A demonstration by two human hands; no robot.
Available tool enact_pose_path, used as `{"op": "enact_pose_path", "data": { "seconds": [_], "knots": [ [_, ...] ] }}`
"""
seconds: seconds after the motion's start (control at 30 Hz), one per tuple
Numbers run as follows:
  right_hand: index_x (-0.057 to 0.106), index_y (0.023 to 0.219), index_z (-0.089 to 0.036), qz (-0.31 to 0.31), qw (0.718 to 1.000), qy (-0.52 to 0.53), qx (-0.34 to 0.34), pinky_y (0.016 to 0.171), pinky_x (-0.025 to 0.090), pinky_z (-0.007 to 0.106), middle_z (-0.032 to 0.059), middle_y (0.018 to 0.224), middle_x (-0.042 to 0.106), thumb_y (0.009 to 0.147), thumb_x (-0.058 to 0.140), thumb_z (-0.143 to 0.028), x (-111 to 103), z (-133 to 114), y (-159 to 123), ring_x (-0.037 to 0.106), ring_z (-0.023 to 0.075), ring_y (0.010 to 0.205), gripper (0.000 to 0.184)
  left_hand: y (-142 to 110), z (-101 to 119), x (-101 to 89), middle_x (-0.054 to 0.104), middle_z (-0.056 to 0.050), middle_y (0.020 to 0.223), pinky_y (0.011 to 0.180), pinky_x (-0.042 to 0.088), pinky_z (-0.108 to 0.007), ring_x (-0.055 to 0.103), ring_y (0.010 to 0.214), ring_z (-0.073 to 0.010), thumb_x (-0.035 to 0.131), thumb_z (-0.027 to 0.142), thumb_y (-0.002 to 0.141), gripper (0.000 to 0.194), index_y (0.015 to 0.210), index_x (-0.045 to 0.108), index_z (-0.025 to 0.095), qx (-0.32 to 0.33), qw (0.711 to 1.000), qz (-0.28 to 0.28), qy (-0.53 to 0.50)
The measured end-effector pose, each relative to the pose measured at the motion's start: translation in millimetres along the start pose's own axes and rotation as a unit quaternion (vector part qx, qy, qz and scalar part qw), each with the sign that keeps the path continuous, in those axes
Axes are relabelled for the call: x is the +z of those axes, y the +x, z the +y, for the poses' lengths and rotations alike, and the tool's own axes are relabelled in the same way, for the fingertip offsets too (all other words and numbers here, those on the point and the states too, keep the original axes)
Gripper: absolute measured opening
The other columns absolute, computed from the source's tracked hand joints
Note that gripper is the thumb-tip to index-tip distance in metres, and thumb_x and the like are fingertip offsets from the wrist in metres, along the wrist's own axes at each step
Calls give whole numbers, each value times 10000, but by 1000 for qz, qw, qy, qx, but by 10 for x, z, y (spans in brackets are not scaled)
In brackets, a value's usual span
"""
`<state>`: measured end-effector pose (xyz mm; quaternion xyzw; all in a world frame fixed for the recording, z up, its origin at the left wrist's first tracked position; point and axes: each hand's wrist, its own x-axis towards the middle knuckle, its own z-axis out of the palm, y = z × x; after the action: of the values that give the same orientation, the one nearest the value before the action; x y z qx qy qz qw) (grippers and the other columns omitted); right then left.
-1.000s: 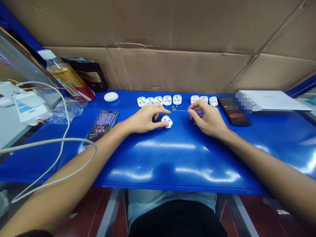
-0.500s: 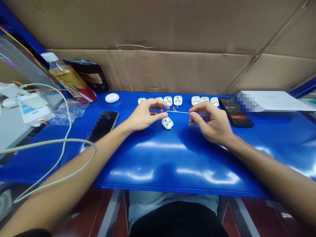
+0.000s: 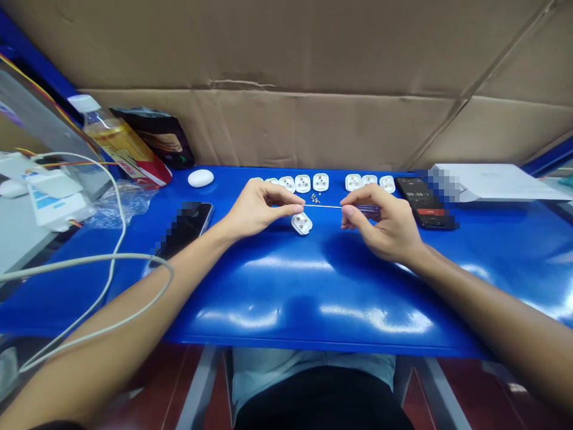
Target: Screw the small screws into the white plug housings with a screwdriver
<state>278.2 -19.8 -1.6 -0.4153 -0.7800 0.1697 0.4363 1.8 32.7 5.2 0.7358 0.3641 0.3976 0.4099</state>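
Observation:
My right hand (image 3: 380, 218) is closed around the purple handle of a screwdriver (image 3: 323, 206), whose thin shaft points left, level above the table. At its far end, my left hand (image 3: 264, 206) pinches the tip between thumb and index finger; whether a screw is also between them is hidden. Just below the left fingertips lies a white plug part (image 3: 302, 223) with metal pieces inside. Small loose screws (image 3: 316, 198) form a little pile behind the shaft. Beyond the hands stands a row of similar white plug parts (image 3: 320, 182), some partly covered by my left hand.
On the blue table (image 3: 286, 298) a phone (image 3: 185, 230) lies to the left, near a white rounded object (image 3: 201, 178) and a drink bottle (image 3: 123, 146). A white cable (image 3: 120, 209) loops over my left forearm. At right are a timer phone (image 3: 425, 203) and a white box (image 3: 492, 182).
My left thumb and index finger, slightly apart at the screwdriver's tip before, have closed on it. The right hand keeps its grip almost unmoved. The view has shifted slightly.

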Motion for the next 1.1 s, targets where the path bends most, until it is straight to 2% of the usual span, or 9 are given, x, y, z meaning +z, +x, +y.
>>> {"op": "enact_pose_path", "data": {
  "seconds": [0.17, 0.3, 0.4, 0.6, 0.8, 0.97, 1.1],
  "knots": [
    [707, 1037, -263, -2, 999, -25, -44, 691, 629, 346, 39, 936, 777, 1022, 677, -308, -21, 5, 2, 765, 207, 771, 55, -11, 17, -30, 852, -81, 917, 795, 609, -338, 783, 834, -236, 928, 328, 817, 194, 936, 891, 179, 20, 999, -31, 14],
    [722, 1001, -262, 14, 991, -75, -107, 690, 612, 346, 30, 912, 797, 983, 720, -268, -55, -23, 15, 760, 211, 767, 19, -20, 56, -35, 854, -78, 932, 792, 611, -317, 796, 843, -235, 910, 345, 837, 185, 928, 892, 185, 27, 998, -44, 39],
    [729, 993, -261, 6, 988, -83, -131, 710, 607, 343, 20, 916, 811, 973, 722, -232, -71, -41, 28, 767, 209, 784, 36, -29, 74, -25, 852, -73, 917, 802, 611, -321, 790, 836, -228, 890, 344, 861, 175, 943, 889, 189, 38, 996, -49, 60],
    [739, 984, -252, -11, 990, -82, -111, 697, 593, 317, 12, 913, 817, 970, 721, -232, -52, -44, 19, 768, 194, 759, 31, -51, 85, 17, 845, -81, 982, 877, 599, -357, 776, 922, -233, 852, 342, 903, 177, 996, 874, 193, 68, 991, -85, 83],
    [734, 978, -251, -15, 989, -96, -110, 677, 587, 310, 10, 903, 816, 965, 712, -213, -57, -39, 21, 772, 197, 760, 46, -45, 88, -8, 780, -95, 1306, 985, 596, -382, 721, 1188, -287, 927, 412, 804, 522, 1272, 798, 219, 68, 984, -104, 131],
    [727, 948, -251, -28, 989, -99, -107, 689, 588, 292, 0, 880, 809, 931, 721, -176, -68, -6, 17, 767, 186, 744, 77, -39, 1, -41, 786, -88, 1259, 969, 581, -393, 729, 1105, -274, 914, 448, 808, 559, 1298, 776, 217, 60, 970, -144, 184],
    [733, 964, -256, -21, 987, -100, -121, 685, 590, 298, 1, 884, 812, 938, 714, -187, -63, -6, 8, 767, 187, 740, 77, -39, 2, -30, 786, -85, 1247, 984, 567, -387, 722, 1119, -270, 883, 456, 846, 473, 1242, 790, 216, 84, 974, -126, 170]
  ]
}}
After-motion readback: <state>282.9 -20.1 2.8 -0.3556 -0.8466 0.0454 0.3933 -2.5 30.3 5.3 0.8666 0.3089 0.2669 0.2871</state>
